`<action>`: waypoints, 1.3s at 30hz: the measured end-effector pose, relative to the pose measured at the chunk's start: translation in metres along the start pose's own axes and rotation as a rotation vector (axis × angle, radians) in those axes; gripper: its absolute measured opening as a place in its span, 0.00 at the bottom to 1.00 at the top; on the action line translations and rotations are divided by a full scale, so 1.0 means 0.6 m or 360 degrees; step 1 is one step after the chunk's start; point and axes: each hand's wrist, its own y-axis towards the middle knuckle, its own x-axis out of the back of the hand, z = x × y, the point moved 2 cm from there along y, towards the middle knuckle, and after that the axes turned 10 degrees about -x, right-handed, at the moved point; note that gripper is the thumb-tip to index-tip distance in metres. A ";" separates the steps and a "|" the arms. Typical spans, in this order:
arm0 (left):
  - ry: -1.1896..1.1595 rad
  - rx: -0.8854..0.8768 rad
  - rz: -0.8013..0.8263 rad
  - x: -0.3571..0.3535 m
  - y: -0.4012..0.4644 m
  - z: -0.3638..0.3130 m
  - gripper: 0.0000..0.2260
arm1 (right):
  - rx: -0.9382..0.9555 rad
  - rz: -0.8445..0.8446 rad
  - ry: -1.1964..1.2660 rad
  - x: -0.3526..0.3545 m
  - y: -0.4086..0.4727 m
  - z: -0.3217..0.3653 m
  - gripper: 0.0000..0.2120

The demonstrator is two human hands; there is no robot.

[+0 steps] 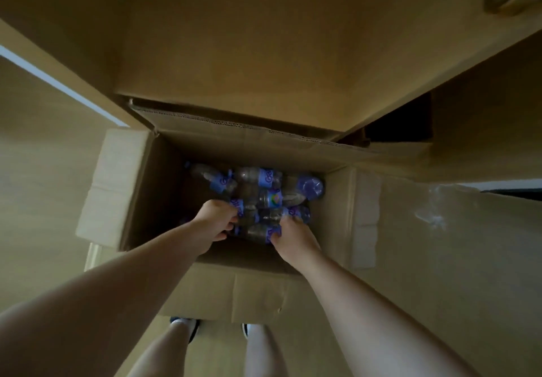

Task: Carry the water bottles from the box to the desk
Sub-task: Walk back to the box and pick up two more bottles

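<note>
Both bare arms reach down into an open brown cardboard box (pixel 140 189) on the floor, its flaps folded outward. A heap of clear plastic water bottles with blue labels (pixel 258 192) lies at the bottom in dim light; how many cannot be made out. The left hand (pixel 215 222) has its fingers curled round one bottle, and the right hand (pixel 293 237) grips another at its label. The fingertips are hidden among the bottles. A tan wooden desk (pixel 234 39) overhangs the box's far edge.
</note>
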 end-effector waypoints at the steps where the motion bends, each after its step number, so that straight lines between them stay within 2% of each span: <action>1: -0.0096 0.0017 -0.0032 -0.007 0.022 0.008 0.08 | 0.0025 -0.0011 -0.0038 0.000 0.029 -0.007 0.17; 4: -0.0176 0.0071 -0.0089 -0.028 0.085 0.039 0.10 | 0.0099 -0.0067 -0.0255 -0.006 0.109 -0.025 0.18; 8: -0.0132 0.0057 -0.0106 -0.060 0.153 0.065 0.07 | 0.0232 -0.0276 -0.0625 -0.006 0.206 -0.049 0.24; 11: -0.0091 0.0083 -0.0108 -0.082 0.194 0.086 0.11 | 0.0265 -0.0450 -0.0920 -0.007 0.273 -0.069 0.27; 17: -0.0268 0.0258 -0.0045 -0.099 0.240 0.144 0.12 | 0.0101 -0.0638 -0.1249 -0.038 0.368 -0.098 0.23; 22: -0.0246 0.0292 -0.0060 -0.083 0.256 0.196 0.05 | -0.0071 -0.0658 -0.1311 -0.037 0.412 -0.096 0.22; 26: -0.0270 0.0350 -0.0128 -0.077 0.256 0.208 0.06 | -0.0223 -0.0598 -0.0991 -0.032 0.416 -0.097 0.25; 29: -0.0313 0.0377 -0.0132 -0.086 0.243 0.203 0.07 | -0.0377 -0.0479 -0.0597 -0.024 0.395 -0.097 0.37; 30: -0.0329 0.0379 -0.0134 -0.090 0.238 0.200 0.07 | -0.0458 -0.0372 -0.0350 -0.021 0.385 -0.097 0.38; 31: -0.0349 0.0384 -0.0139 -0.094 0.232 0.197 0.08 | -0.0544 -0.0196 -0.0005 -0.019 0.377 -0.096 0.35; 33: -0.0399 0.0397 -0.0140 -0.102 0.220 0.188 0.08 | -0.0824 0.0326 0.0908 -0.021 0.353 -0.094 0.27; 35: -0.0467 0.0428 -0.0125 -0.110 0.208 0.178 0.10 | -0.1050 0.0731 0.1510 -0.023 0.316 -0.094 0.25; 37: -0.0557 0.0474 -0.0075 -0.117 0.195 0.163 0.13 | -0.1035 0.0981 0.1662 -0.030 0.278 -0.097 0.24; 39: -0.0679 0.0536 -0.0009 -0.121 0.184 0.144 0.20 | -0.0899 0.1178 0.1700 -0.043 0.237 -0.095 0.18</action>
